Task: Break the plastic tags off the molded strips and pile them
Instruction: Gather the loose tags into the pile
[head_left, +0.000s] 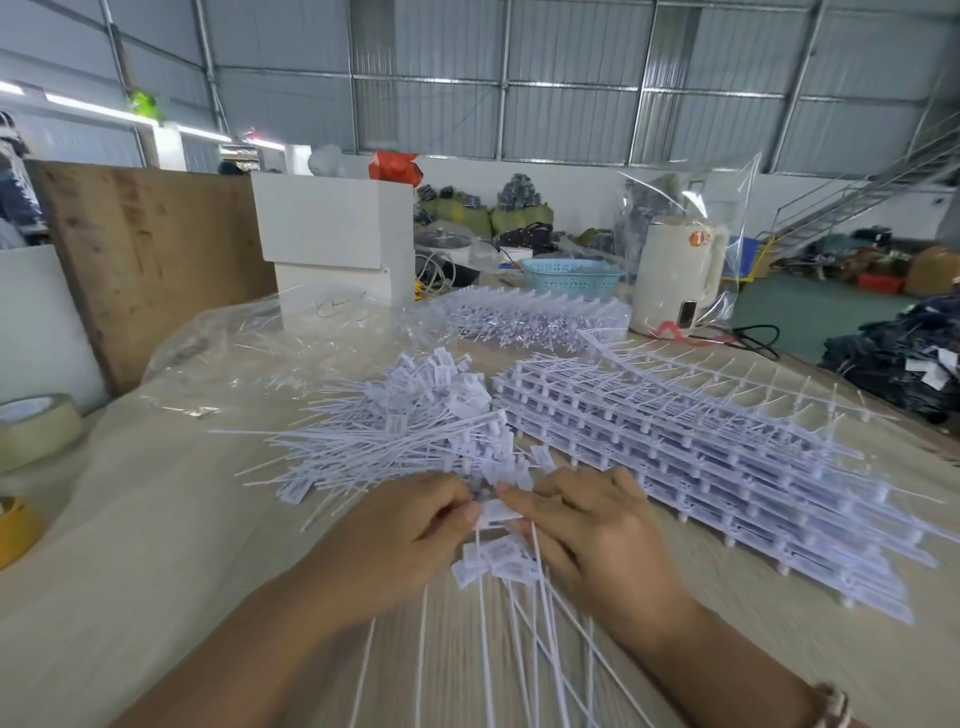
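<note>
Now keep both grips close to the joint, so the snap comes clean and the thin tails pointing back at you don't whip about. Your left hand (400, 535) and right hand (587, 530) meet over the desk (156, 519), fingers (470, 512) curled and pinching one strip (498, 558) of tags between them, its white heads bunched just under your thumbs. Beyond your knuckles, touching them, lies the pile (410, 431) of freed tags. Right of it sits the stack (701, 457) of unbroken strips, with more strips (535, 312) farther back.
</note>
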